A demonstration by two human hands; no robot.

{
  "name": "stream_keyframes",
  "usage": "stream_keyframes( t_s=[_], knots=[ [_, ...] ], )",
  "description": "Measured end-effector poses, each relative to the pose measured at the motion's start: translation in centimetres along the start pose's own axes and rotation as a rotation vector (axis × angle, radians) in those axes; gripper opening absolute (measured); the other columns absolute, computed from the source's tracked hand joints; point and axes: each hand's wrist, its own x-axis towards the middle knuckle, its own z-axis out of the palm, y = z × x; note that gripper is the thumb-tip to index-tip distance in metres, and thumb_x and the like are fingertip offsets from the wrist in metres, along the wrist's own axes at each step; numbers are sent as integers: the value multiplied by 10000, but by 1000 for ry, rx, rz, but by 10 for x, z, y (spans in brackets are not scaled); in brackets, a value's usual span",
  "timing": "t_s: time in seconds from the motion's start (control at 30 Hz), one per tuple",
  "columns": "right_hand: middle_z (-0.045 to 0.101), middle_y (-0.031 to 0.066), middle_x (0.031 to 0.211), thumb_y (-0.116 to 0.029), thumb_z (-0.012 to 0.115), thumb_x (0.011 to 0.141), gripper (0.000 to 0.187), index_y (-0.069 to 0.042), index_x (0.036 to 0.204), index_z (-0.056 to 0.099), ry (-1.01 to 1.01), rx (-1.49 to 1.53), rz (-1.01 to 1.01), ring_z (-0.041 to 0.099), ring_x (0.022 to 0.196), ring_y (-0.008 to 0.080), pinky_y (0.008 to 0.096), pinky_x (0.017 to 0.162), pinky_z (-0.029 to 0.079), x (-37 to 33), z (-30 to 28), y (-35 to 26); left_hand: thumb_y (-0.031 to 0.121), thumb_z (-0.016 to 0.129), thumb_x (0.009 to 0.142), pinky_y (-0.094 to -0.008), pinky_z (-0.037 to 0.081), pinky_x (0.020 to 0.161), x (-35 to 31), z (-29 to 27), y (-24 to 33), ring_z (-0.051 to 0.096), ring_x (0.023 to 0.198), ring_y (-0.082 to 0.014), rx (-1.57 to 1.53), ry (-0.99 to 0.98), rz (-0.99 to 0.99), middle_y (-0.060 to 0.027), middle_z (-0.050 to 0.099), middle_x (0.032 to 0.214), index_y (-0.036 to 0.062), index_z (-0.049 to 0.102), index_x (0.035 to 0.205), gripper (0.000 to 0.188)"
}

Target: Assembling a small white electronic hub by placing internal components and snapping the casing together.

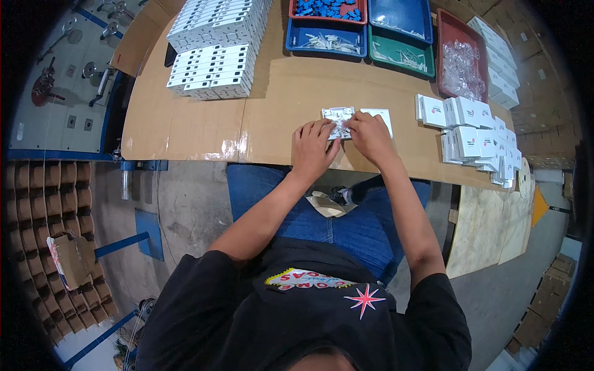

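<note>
A small white plastic housing (338,113) lies on the cardboard-covered table in front of me, its inner side facing up. My left hand (313,148) grips its left and near edge, fingers bent and thumb against it. Over the housing's right side, my right hand (371,137) pinches with thumb and fingertips at small pale pieces (339,128) inside it. What the pinch holds is hidden by the fingers. Just behind the right hand a flat white cover plate (386,117) rests on the table, partly covered by that hand.
Tall stacks of white boxed units (213,68) stand at the far left. Farther back are trays: a blue one (325,51) and a green one (402,68) with white parts, and a red one (447,37) with clear pieces. White units (470,142) are piled right, near the table edge.
</note>
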Motion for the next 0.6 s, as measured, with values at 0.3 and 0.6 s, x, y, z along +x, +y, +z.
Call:
stream_keyframes(
  t_s=[0.3, 0.6],
  knots=[
    [708, 63, 975, -113, 687, 842, 157, -133, 942, 807, -85, -9, 121, 670, 993, 270, 451, 825, 483, 8, -1, 2, 277, 755, 858, -436, 421, 1012, 1, -1, -2, 588, 1178, -278, -40, 16, 13, -72, 661, 1259, 82, 680, 1148, 357],
    [702, 94, 965, -94, 694, 811, 100, -106, 852, 784, -53, -27, 91, 669, 998, 291, 463, 841, 521, 10, -3, -5, 280, 805, 811, -442, 423, 1019, 0, -2, -8, 587, 1193, -295, -76, 14, 16, -86, 653, 1270, 95, 683, 1131, 389]
  ],
)
